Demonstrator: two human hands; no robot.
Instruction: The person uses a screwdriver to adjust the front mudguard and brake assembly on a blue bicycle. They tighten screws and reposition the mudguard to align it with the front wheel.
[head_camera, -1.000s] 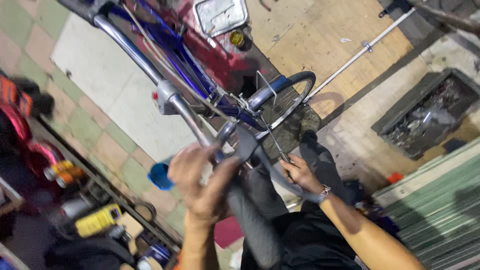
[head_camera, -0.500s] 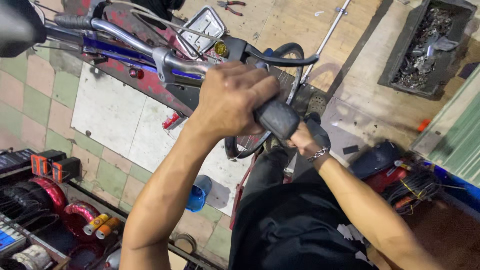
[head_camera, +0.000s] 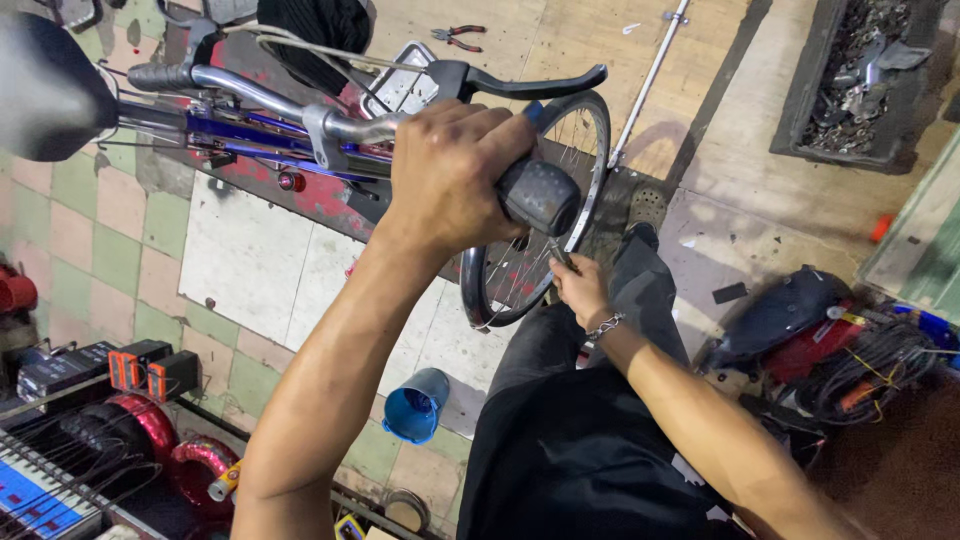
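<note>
My left hand (head_camera: 450, 170) is closed around the dark rubber grip (head_camera: 542, 197) at the end of a bicycle's chrome handlebar (head_camera: 255, 92), just below the black brake lever (head_camera: 530, 82). Under the grip stands the front wheel (head_camera: 592, 150) with its spokes, and the blue frame (head_camera: 230, 130) runs off to the left. My right hand (head_camera: 580, 290), with a chain bracelet on the wrist, pinches a small metal tool (head_camera: 560, 250) against the wheel's lower rim. My dark trousers fill the space below it.
A blue cup (head_camera: 415, 405) lies on the tiled floor by my leg. Pliers (head_camera: 455, 35) and a long metal rod (head_camera: 650, 80) lie on the boards beyond. A tray of metal parts (head_camera: 850, 80) sits top right, tangled cables (head_camera: 870, 370) at right, tools and red rings (head_camera: 140, 425) bottom left.
My head has tilted, so the bicycle sits larger and higher in view. My left hand keeps its hold on the grip. My right hand stays at the wheel with the tool.
</note>
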